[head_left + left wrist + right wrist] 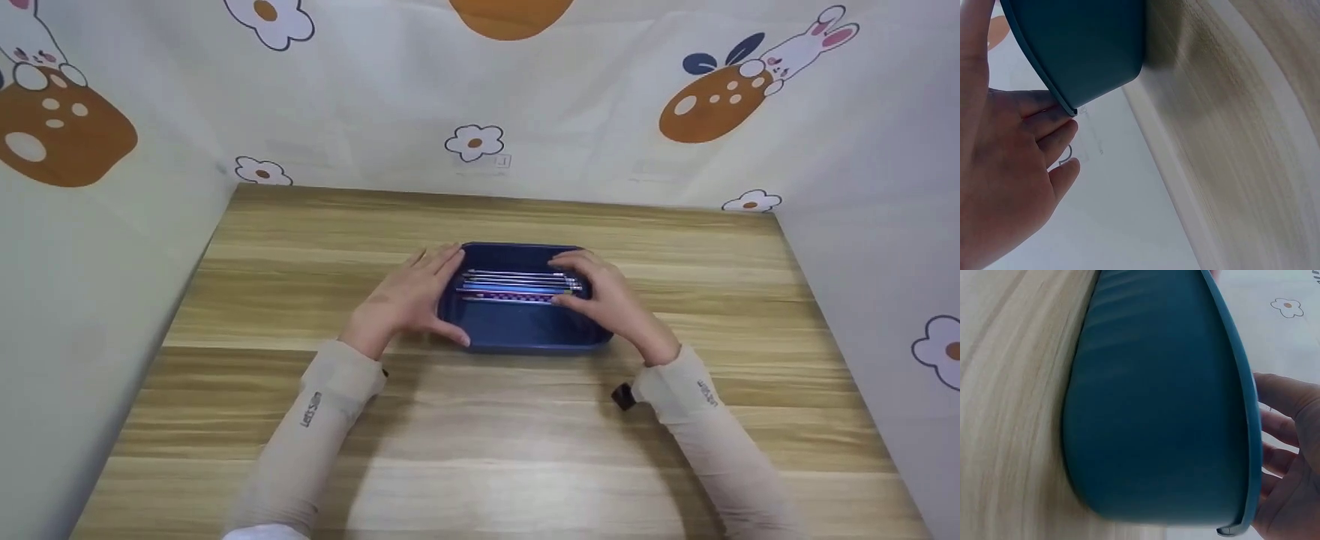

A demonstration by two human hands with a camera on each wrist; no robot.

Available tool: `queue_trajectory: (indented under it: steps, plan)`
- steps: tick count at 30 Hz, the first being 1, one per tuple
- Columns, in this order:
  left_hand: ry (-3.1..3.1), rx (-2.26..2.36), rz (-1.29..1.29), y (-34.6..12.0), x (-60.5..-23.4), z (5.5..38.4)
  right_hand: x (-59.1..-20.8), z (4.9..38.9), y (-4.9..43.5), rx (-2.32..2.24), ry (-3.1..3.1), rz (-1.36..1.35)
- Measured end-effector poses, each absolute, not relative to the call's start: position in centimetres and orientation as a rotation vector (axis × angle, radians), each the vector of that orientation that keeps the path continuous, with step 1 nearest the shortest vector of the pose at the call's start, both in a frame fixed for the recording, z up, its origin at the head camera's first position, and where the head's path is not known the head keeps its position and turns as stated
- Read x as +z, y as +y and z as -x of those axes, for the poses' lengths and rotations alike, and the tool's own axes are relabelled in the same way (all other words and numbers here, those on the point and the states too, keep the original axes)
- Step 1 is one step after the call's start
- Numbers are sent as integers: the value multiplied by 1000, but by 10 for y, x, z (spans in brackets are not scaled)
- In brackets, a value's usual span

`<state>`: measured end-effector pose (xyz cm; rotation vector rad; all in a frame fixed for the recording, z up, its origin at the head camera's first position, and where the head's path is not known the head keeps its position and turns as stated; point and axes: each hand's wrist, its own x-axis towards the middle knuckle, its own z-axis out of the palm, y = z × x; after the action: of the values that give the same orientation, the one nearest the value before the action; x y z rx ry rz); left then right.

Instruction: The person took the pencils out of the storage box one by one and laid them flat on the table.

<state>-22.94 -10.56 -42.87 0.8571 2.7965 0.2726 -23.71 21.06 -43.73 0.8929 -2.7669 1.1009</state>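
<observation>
A dark blue tray (pixel 525 330) with raised walls sits on the wooden table, its outer wall teal in both wrist views. Several pencils (pixel 510 281) lie side by side across its middle, one with a pink and dark pattern. My left hand (pixel 409 296) rests along the tray's left rim, thumb spread to the near corner; in the left wrist view its fingertips (pixel 1067 121) meet the rim. My right hand (pixel 604 292) reaches over the right rim, thumb and forefinger spread on either side of the pencils' right ends. The tray's wall hides its fingertips in the right wrist view.
The wooden tabletop (pixel 480 435) extends around the tray. Pale cloth walls (pixel 375 97) printed with flowers, rabbits and orange fruit stand at the back and both sides. A small black object (pixel 622 396) sits at the right sleeve's cuff.
</observation>
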Motion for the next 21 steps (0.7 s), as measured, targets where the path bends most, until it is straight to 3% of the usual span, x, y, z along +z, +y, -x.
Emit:
queue_trajectory:
  steps: [21]
  plan:
    - [2814,275,-903,-107,-430,230,-450,236,200,1144,-2722,-972]
